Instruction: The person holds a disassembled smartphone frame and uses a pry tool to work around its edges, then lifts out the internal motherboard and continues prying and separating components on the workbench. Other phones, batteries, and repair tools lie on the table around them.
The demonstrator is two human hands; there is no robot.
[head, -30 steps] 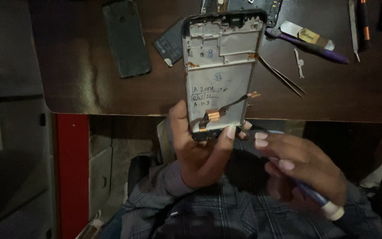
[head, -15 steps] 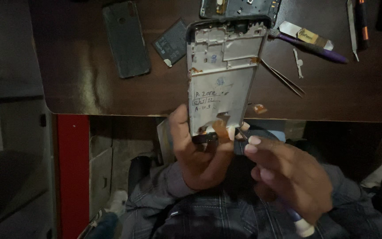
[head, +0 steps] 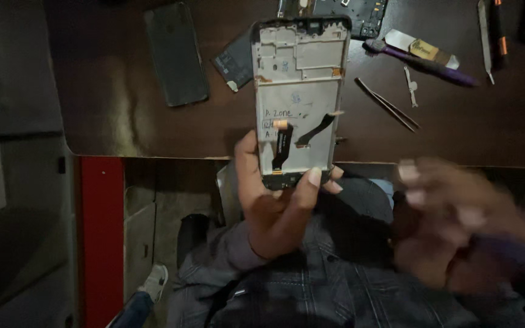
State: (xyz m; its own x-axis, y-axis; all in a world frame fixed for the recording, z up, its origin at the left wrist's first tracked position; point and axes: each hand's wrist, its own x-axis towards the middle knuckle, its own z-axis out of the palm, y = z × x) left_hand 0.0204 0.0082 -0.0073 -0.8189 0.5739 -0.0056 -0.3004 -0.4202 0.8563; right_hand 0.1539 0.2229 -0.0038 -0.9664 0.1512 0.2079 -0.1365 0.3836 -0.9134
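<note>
Head view: the left hand (head: 274, 209) grips the lower end of an opened phone frame (head: 299, 100), held upright over the edge of the dark table (head: 110, 115) (two black flex cables cross its inner face). The right hand (head: 457, 222) is motion-blurred, apart from the frame; its grip cannot be told. Tweezers (head: 387, 104) and a purple-handled tool (head: 423, 61) lie on the table beyond.

The phone frame (head: 299, 97) stands over the table's near edge (head: 153, 152). Left of the frame on the table lie a battery (head: 235, 61), then a back cover (head: 175, 54); right of it, tweezers (head: 387, 104), with a screwdriver (head: 420, 61) beyond them.
</note>
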